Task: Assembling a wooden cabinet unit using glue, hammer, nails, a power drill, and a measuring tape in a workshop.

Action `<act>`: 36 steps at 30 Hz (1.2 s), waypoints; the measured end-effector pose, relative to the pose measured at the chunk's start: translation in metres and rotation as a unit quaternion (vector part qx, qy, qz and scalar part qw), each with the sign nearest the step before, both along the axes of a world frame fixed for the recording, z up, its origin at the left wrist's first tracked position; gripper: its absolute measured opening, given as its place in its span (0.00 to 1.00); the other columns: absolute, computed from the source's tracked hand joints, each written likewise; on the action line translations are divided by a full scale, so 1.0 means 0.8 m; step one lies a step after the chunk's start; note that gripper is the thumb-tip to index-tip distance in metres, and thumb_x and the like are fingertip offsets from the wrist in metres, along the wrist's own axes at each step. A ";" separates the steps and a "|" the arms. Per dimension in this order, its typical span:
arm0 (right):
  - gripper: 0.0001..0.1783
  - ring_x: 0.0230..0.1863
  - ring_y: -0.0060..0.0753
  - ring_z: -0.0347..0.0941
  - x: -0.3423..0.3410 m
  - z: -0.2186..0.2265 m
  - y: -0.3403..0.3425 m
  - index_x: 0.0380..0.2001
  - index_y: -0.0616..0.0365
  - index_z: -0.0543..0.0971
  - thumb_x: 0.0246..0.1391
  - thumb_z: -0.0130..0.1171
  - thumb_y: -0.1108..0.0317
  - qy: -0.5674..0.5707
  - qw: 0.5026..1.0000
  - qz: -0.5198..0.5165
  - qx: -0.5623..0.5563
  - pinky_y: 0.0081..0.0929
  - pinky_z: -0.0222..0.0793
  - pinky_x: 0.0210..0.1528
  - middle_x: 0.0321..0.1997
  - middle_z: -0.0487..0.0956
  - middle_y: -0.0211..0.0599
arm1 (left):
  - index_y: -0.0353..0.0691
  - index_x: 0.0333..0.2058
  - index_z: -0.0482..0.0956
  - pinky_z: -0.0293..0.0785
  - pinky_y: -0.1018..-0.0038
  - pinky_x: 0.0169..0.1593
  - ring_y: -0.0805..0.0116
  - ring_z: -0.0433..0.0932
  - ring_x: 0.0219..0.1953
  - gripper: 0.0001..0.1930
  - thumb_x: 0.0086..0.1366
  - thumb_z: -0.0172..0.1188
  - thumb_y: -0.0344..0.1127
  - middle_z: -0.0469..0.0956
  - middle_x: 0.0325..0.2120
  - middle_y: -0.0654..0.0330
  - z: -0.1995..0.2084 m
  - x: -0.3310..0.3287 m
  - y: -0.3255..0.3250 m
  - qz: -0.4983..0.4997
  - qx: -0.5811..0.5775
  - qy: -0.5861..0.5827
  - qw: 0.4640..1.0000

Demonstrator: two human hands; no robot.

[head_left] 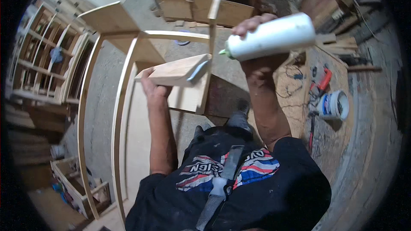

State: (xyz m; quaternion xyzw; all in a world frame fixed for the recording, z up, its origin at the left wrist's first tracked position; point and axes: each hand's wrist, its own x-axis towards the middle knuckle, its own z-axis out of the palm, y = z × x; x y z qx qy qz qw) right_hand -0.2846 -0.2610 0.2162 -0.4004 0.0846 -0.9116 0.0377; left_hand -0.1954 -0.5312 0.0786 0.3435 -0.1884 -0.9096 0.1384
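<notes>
My left hand (155, 86) is closed on the near end of a pale, tapered wooden block (173, 72). A whitish-blue band of what looks like glue (199, 71) lies along the block's right end. In my raised right hand (257, 28) is a white squeeze bottle (274, 36), tilted on its side, its green nozzle pointing left toward the block but apart from it. Beside and beyond my left hand stands a light wooden frame (120, 115) with long rails and a plywood panel (112, 19) at its far end.
A workbench with drawers (192, 4) stands at the back. On the right are a white bucket (338, 105), a red power tool (325, 79) with cables, and wood scraps (342, 45). Gridded wooden frames (47, 55) lean at the left, with an open wooden box (77, 184) below.
</notes>
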 end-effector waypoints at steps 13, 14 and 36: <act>0.41 0.45 0.41 0.78 -0.029 -0.167 0.399 0.64 0.64 0.64 0.55 0.65 0.53 -0.318 0.568 -0.227 0.725 0.36 0.80 0.37 0.51 0.77 0.50 | 0.31 0.49 0.72 0.83 0.66 0.39 0.60 0.82 0.34 0.32 0.64 0.58 0.59 0.81 0.35 0.52 -0.110 0.072 -0.020 0.033 -0.013 -0.140 0.989; 0.41 0.51 0.44 0.77 -0.031 -0.162 0.442 0.65 0.63 0.64 0.54 0.65 0.53 -0.256 0.417 -0.271 0.829 0.40 0.77 0.46 0.57 0.75 0.52 | 0.29 0.50 0.71 0.83 0.68 0.40 0.60 0.82 0.34 0.35 0.64 0.58 0.62 0.81 0.37 0.51 -0.117 0.078 -0.010 0.036 -0.057 -0.158 0.985; 0.19 0.60 0.45 0.75 -0.231 -0.191 0.838 0.50 0.53 0.83 0.54 0.64 0.64 -0.119 -0.156 -0.034 0.980 0.50 0.69 0.59 0.59 0.79 0.40 | 0.30 0.52 0.75 0.81 0.68 0.39 0.61 0.80 0.37 0.47 0.63 0.44 0.76 0.80 0.39 0.52 -0.035 0.018 0.201 0.158 -0.025 -0.077 0.984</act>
